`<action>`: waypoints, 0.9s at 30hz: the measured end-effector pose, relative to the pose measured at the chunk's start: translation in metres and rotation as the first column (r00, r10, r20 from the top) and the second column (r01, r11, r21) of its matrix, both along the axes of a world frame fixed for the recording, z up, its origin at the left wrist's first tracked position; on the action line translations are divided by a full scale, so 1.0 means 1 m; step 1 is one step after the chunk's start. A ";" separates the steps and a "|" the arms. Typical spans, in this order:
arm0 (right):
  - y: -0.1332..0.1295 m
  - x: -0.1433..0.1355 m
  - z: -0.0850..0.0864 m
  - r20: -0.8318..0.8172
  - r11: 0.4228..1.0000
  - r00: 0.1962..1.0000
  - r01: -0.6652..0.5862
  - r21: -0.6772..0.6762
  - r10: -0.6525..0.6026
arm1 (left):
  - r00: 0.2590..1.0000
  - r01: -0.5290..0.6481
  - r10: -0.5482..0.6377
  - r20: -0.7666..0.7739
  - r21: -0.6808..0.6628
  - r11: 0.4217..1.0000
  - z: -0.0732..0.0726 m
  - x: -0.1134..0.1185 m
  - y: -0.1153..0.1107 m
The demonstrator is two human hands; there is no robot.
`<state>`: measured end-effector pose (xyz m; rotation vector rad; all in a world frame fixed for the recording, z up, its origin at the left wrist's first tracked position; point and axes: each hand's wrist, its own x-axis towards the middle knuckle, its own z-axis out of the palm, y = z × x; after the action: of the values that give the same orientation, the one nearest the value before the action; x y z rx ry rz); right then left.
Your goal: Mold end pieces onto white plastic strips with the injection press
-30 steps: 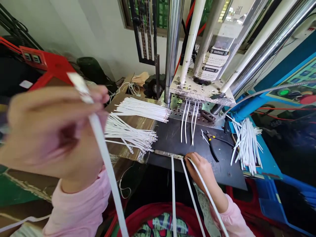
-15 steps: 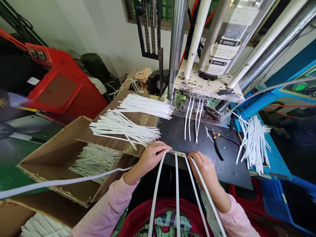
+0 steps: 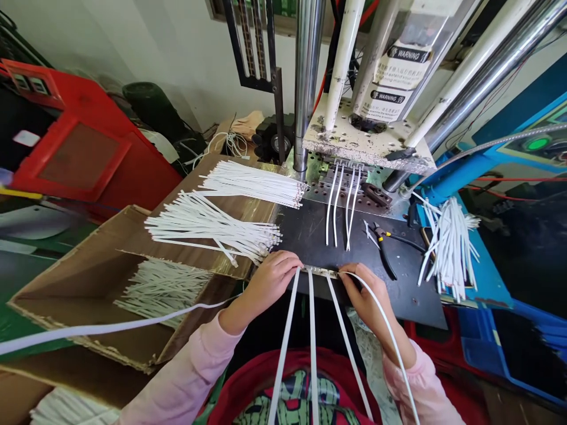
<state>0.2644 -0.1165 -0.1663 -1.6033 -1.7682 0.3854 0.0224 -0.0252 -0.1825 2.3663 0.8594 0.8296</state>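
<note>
A narrow metal bar point(image 3: 319, 271) is held level near the front edge of the black work plate point(image 3: 296, 236). My left hand point(image 3: 275, 277) pinches its left end, fingers closed. At its right end, my right hand point(image 3: 367, 290) is closed with thumb and fingers on the bar and on the outermost white strip point(image 3: 396, 342), which bows out to the right. Other white strips point(image 3: 312, 342) run from the bar down toward my lap. Beyond the hands, several white strips point(image 3: 336, 206) stick out from under the press head point(image 3: 372, 144).
Bundles of white strips point(image 3: 212, 224) lie on cardboard at left, above a cardboard box point(image 3: 66, 295) holding more. Black-handled cutters point(image 3: 386, 257) rest on the plate. Another bundle point(image 3: 452, 248) lies on the blue ledge at right. Steel columns point(image 3: 308, 88) flank the press.
The rightmost strip now curves farther outward from my right hand. The whole view has shifted slightly, and both hands stay on the bar.
</note>
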 end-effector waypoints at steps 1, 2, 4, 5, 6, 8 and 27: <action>0.000 -0.001 -0.001 0.018 1.000 1.000 -0.008 -0.005 0.008 | 1.000 -0.011 0.011 -0.003 0.008 1.000 -0.001 0.000 -0.001; 0.001 -0.002 -0.001 0.040 1.000 0.999 -0.013 -0.012 0.013 | 1.000 -0.022 0.022 -0.002 0.015 1.000 -0.002 0.001 -0.002; 0.003 -0.004 -0.002 0.090 0.999 0.996 -0.014 -0.030 0.017 | 0.999 -0.040 0.040 0.002 0.022 0.999 -0.004 0.002 -0.002; 0.004 -0.005 -0.002 0.113 0.999 0.993 -0.015 -0.042 0.020 | 0.999 -0.044 0.044 0.001 0.020 0.999 -0.004 0.002 -0.002; 0.006 -0.006 -0.001 0.133 0.998 0.991 -0.017 -0.055 0.024 | 0.999 -0.041 0.041 -0.003 0.015 0.999 -0.004 0.003 -0.001; 0.008 -0.005 0.002 0.177 0.996 0.983 -0.029 -0.083 0.043 | 0.999 -0.036 0.036 -0.017 -0.001 0.999 -0.004 0.005 0.001; 0.029 0.062 0.024 0.081 0.992 0.989 0.117 0.051 -0.121 | 0.999 -0.034 0.035 -0.022 0.037 0.999 -0.012 0.007 -0.002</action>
<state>0.3264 -0.0879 -0.1422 -1.7048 -1.7201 0.2222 0.0294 -0.0276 -0.1945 2.4032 0.9038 0.8400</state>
